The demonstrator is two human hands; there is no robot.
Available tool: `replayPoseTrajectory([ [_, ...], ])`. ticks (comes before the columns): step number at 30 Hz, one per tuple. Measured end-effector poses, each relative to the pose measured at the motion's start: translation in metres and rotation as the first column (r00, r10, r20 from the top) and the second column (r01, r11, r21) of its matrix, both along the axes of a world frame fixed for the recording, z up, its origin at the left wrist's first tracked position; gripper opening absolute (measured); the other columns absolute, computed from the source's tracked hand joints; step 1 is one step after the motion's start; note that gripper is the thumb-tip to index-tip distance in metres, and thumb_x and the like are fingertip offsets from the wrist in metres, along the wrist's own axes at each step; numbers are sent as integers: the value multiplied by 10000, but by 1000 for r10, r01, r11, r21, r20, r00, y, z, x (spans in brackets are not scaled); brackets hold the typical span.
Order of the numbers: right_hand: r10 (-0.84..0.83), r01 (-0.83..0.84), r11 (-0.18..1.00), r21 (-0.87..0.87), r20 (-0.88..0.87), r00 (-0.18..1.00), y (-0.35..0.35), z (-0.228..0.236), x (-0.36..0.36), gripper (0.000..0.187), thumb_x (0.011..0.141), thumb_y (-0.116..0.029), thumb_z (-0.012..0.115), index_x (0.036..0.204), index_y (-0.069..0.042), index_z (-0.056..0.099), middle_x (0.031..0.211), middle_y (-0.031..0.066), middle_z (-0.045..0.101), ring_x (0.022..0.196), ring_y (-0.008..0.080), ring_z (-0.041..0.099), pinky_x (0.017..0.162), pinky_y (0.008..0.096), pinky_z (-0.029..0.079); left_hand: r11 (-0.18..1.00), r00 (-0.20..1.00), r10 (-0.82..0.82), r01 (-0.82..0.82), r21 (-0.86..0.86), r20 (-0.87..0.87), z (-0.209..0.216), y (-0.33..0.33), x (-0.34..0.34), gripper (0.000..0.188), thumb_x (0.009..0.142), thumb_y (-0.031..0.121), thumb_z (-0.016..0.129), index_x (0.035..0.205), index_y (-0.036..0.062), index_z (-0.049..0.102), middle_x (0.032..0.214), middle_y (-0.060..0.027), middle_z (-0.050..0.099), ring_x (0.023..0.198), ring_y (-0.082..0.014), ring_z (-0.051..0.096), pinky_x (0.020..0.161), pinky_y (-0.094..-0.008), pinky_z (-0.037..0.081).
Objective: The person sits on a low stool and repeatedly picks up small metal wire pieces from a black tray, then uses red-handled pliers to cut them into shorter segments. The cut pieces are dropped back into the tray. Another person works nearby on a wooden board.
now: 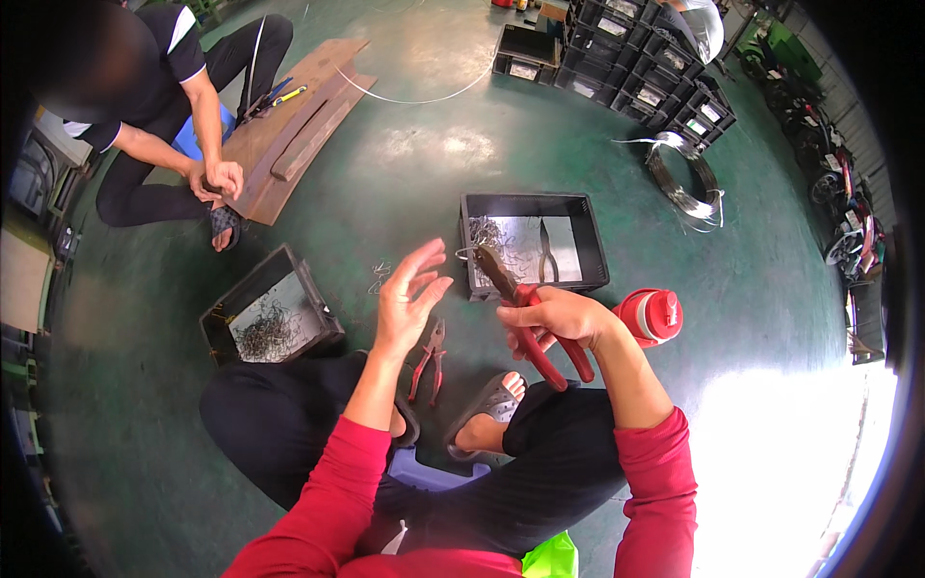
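Note:
My right hand (559, 323) grips red-handled pliers (530, 332), their dark jaws pointing up and left over the near rim of a black bin (593, 246). A small bent wire (466, 253) shows at the jaw tips; whether the jaws clamp it I cannot tell. To the left, my left hand (409, 303) is raised with its fingers apart and nothing in it. Bent wire pieces (487, 234) and dark pliers (548, 252) lie inside that bin. Between my feet and the bins, another pair of red-handled pliers (430, 362) rests on the floor.
A second black bin (328, 323) holding wire pieces (268, 332) stands at left. Near my right hand is a red jug (657, 316). Farther off are a wire coil (686, 178), stacked black crates (626, 58), and a seated person (159, 116) beside a brown board (289, 135).

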State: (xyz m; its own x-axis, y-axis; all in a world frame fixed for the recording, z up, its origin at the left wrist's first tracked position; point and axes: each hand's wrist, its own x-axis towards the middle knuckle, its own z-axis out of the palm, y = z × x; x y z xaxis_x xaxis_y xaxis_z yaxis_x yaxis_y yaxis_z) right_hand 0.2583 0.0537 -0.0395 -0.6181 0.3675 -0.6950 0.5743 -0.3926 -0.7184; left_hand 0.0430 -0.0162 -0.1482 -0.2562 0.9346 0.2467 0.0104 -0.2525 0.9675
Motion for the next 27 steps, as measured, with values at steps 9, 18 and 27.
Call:
replayPoseTrajectory([
  [9,145,-145,989,-20,9,989,-11,8,-5,428,894,-401,588,1006,11,556,883,105,653,780,200,650,704,339,526,951,999,-30,41,305,-38,52,-7,-6,203,832,-78,613,1019,-3,638,1017,-95,628,875,-156,632,781,-270,521],
  [18,205,-205,979,-11,-22,979,-12,14,-7,519,916,-435,544,1187,6,505,1056,125,639,985,220,616,799,398,517,961,940,202,-244,128,275,49,-5,4,115,883,21,607,996,8,619,892,-52,627,732,-117,622,690,-260,531],
  [27,243,-333,844,421,254,936,-16,23,-8,491,848,-414,638,1108,-1,585,1007,174,649,948,246,621,822,372,490,980,738,201,-156,-128,644,40,-4,-17,160,877,130,643,991,23,612,872,-74,614,720,-157,637,694,-293,557],
])
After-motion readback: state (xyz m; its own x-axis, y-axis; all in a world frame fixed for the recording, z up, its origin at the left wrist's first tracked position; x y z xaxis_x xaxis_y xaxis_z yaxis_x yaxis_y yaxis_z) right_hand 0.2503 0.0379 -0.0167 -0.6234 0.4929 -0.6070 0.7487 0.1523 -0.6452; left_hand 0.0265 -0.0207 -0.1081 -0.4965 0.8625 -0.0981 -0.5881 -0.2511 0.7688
